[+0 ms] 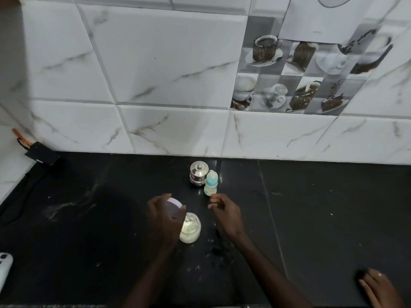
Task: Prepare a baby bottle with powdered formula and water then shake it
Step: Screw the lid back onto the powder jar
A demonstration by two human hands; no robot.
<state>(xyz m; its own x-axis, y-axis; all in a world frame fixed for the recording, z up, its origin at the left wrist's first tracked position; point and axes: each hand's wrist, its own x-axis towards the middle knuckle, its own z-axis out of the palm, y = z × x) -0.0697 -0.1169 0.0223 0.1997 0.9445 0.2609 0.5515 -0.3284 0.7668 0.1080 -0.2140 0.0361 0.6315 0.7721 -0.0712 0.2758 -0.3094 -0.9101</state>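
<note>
Your left hand [164, 215] grips the white lid [175, 206], fingers curled round its rim, holding it tilted just above and to the left of the open glass jar [191, 230]. The jar stands on the dark surface [311, 218] with pale powder inside. Your right hand [225, 213] hovers to the right of the jar, fingers loosely curled with nothing seen in them, the tips just near of the baby bottle [211, 183]. The bottle stands upright, its cap on, further back towards the tiled wall, touching or just beside a small steel container [198, 175] on its left. Another person's hand [378, 287] rests flat at the near right corner.
</note>
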